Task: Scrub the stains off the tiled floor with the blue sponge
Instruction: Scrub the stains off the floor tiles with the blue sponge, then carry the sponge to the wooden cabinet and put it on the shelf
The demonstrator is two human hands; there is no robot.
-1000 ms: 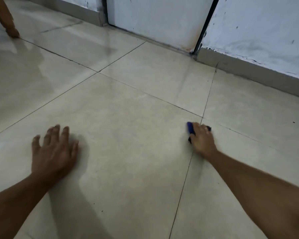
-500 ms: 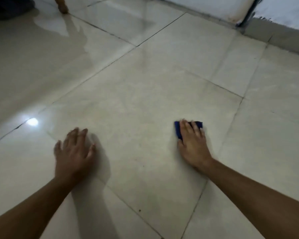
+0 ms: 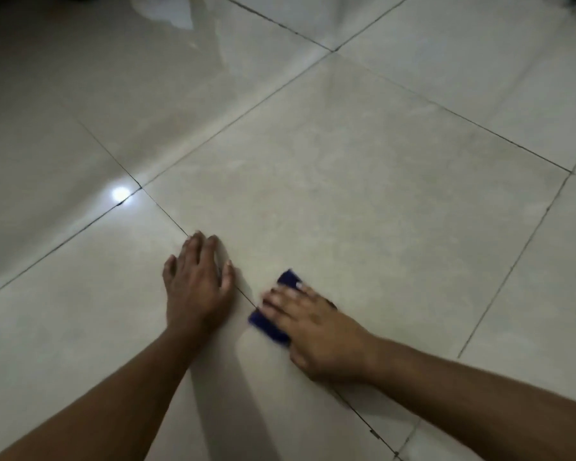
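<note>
Broadly, floor: the tiled floor (image 3: 363, 181) filled the view, pale glossy tiles split by dark grout lines, with 1 bright light reflection (image 3: 120, 194) at a grout crossing on the left.
Left hand: the left hand (image 3: 197, 287) lay flat, palm down, fingers spread and holding nothing, its fingertips at a grout line.
Right hand: the right hand (image 3: 316, 331) pressed flat, fingers extended over the sponge, just beside the left hand but apart from it.
Sponge: the blue sponge (image 3: 270, 322) lay on the tile under the right fingers, its blue edges showing beyond the fingertips and thumb side, over the grout line.
Sharpness: right hand and sponge were blurred.
</note>
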